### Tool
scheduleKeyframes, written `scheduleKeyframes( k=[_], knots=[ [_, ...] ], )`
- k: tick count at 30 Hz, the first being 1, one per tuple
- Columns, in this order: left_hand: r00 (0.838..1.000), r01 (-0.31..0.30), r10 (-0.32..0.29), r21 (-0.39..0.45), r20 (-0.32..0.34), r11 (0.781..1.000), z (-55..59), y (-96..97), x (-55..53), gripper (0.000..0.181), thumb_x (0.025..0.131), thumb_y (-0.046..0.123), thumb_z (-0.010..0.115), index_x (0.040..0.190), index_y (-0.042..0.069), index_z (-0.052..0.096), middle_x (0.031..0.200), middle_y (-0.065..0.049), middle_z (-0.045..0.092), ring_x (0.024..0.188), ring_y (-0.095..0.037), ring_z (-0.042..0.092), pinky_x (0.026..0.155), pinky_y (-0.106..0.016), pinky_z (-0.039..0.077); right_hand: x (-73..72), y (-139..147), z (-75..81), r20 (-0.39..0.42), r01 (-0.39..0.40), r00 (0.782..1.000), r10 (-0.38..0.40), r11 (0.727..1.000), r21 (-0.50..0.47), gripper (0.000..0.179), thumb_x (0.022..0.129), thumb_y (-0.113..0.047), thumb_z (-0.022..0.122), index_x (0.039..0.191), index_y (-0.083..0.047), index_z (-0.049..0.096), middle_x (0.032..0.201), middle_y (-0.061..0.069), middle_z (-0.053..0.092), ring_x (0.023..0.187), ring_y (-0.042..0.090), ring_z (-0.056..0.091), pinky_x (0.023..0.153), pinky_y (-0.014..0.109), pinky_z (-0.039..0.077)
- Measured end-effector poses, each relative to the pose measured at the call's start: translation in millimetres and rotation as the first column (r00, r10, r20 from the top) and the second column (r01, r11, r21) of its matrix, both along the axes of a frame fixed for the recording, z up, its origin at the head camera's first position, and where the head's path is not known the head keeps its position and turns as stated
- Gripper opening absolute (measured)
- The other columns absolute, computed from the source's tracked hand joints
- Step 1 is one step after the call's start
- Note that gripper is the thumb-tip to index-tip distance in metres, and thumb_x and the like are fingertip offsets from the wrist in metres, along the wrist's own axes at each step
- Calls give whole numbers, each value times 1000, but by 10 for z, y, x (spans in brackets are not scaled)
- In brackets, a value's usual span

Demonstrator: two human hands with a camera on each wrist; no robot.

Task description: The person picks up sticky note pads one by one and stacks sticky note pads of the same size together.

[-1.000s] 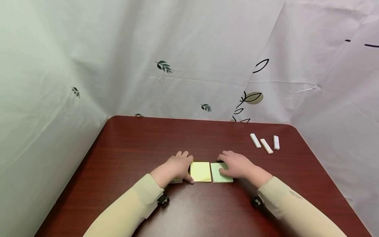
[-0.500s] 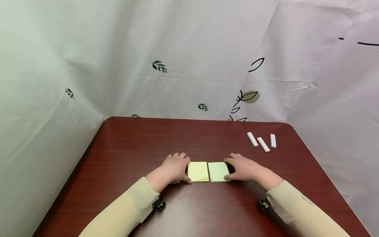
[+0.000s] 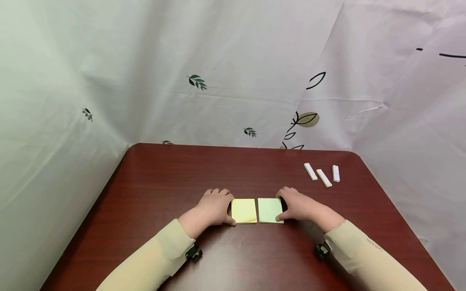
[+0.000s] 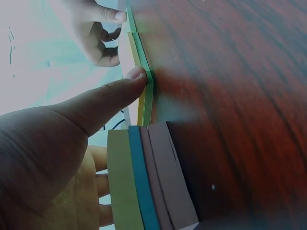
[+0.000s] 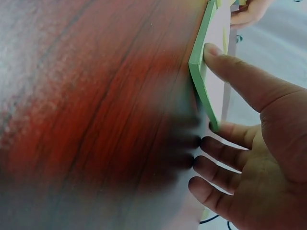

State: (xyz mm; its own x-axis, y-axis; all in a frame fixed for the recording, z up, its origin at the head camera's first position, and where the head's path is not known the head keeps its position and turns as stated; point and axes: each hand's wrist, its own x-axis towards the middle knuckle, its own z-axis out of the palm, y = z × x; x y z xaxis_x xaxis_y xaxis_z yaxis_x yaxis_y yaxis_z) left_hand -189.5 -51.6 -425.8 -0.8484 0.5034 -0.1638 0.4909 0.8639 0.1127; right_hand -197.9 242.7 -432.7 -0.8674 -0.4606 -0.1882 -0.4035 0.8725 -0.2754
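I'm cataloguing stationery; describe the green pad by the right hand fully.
The pale green pad is thin, squarish and plain, like stacked paper. It lies flat on the reddish table, narrowly apart from the yellow-topped stack. The right hand holds it, thumb on the near right corner, index finger at the far one.

Yellow pad, green pad, red-brown table, leaf-patterned white cloth

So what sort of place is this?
Possibly a curtained-off work booth: pale leaf-printed sheeting rises behind and beside a reddish-brown table, where a yellow notepad and green notepad sit side by side.
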Motion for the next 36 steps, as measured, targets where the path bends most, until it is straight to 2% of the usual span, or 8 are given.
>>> scheduleKeyframes(
  k=[8,12,15,18,22,24,33,36],
  knots=[
    [1000,-1,1,16,-8,1000,-25,-11,13,77,70,62,81,128,16,63,128,-3,58,117,-30,54,101,-50,39,13,15,-31,106,125,988,-112,984,-129,49,79,-28,84,108,-10,48,84,1,53,75,15,49,69,35,42],
    [1000,3,-2,26,-13,1000,-33,-20,15,77,70,62,81,129,16,62,129,-3,58,118,-31,53,102,-50,38,59,45,7,125,130,987,-98,951,-279,35,88,-18,76,103,-9,45,82,2,52,69,14,47,65,32,39],
    [1000,4,-4,28,-15,1000,-35,-22,17,77,70,62,81,129,16,62,129,-3,58,119,-31,53,102,-50,38,88,63,49,170,136,983,-69,895,-425,27,93,-11,68,105,-6,45,85,4,56,70,15,53,64,32,45],
    [1000,8,-8,24,-16,1000,-36,-19,20,78,70,62,80,130,16,63,130,-3,58,120,-31,53,103,-50,37,95,62,93,245,184,968,-52,810,-557,24,97,-7,62,111,-2,44,87,7,58,69,19,60,62,35,53],
    [1000,12,-12,13,-15,1000,-34,-15,23,79,71,63,79,131,16,62,132,-3,57,121,-32,52,105,-51,35,70,21,124,339,285,938,-68,710,-644,27,99,-6,57,120,2,42,85,10,54,66,24,63,59,39,56],
    [1000,13,-13,11,-13,1000,-32,-18,22,79,71,63,79,132,16,61,132,-4,57,121,-32,51,106,-51,34,54,-25,118,384,329,920,-76,682,-653,28,99,-5,56,121,3,41,83,11,54,65,24,64,57,38,56],
    [1000,28,-28,15,-13,999,-50,-58,-1,80,74,64,77,135,16,59,135,-3,55,126,-31,49,109,-52,31,-38,-294,-61,521,396,853,-18,673,-625,30,99,-7,55,122,5,40,90,12,63,68,20,65,55,32,56],
    [999,35,-35,18,-18,999,-58,-56,-4,80,74,65,76,135,16,59,135,-3,55,125,-31,49,109,-52,31,-46,-359,-130,540,412,841,-22,674,-613,30,99,-6,56,122,6,40,89,13,62,66,19,65,53,31,55]
  ],
)
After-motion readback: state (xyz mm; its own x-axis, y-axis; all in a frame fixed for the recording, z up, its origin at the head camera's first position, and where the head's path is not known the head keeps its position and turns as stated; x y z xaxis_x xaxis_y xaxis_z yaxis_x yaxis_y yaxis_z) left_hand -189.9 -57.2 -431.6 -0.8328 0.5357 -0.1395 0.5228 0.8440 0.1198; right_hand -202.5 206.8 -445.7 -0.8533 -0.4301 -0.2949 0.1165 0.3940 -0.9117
